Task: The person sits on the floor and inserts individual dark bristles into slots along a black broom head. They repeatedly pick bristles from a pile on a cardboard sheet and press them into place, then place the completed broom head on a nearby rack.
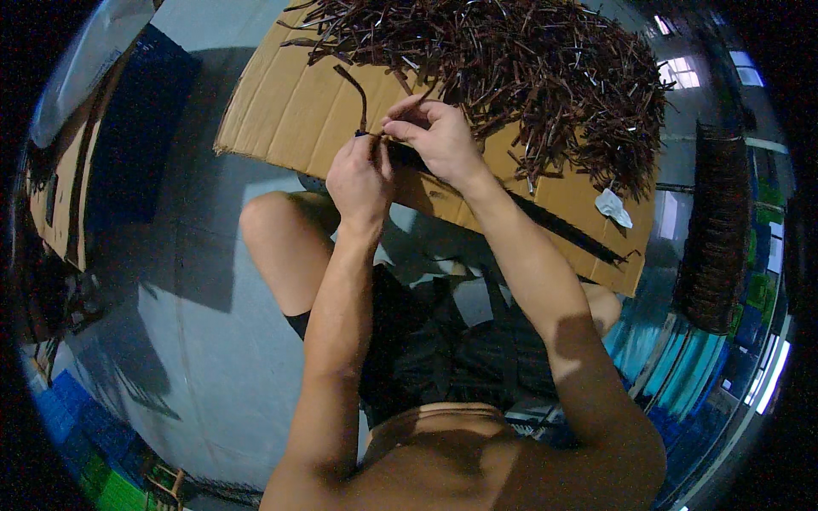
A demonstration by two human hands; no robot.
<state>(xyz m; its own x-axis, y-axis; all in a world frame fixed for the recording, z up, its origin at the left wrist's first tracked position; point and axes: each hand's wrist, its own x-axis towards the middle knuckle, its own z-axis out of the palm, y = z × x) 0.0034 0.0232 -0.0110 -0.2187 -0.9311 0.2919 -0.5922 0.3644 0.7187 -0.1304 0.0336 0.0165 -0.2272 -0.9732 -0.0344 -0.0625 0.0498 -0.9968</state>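
Observation:
My left hand (358, 175) is closed near the front edge of the cardboard sheet (281, 111). A thin, curved dark brown strip (354, 89) sticks up from its fingers. My right hand (443, 140) touches it from the right, thumb and fingers pinched together; what they hold is mostly hidden. From beneath the right hand, a long dark strand or bar (562, 228), its kind unclear, slants across the cardboard toward the lower right. Beyond both hands lies a large heap of short, thin brown strips (528, 68), some with shiny pale bits among them.
A crumpled white scrap (612, 207) lies on the cardboard at right. My bare knee (281, 226) is below the left hand. A dark ridged stack (716, 230) stands at far right. Upright cardboard (64, 196) and a dark blue panel (132, 145) stand at left.

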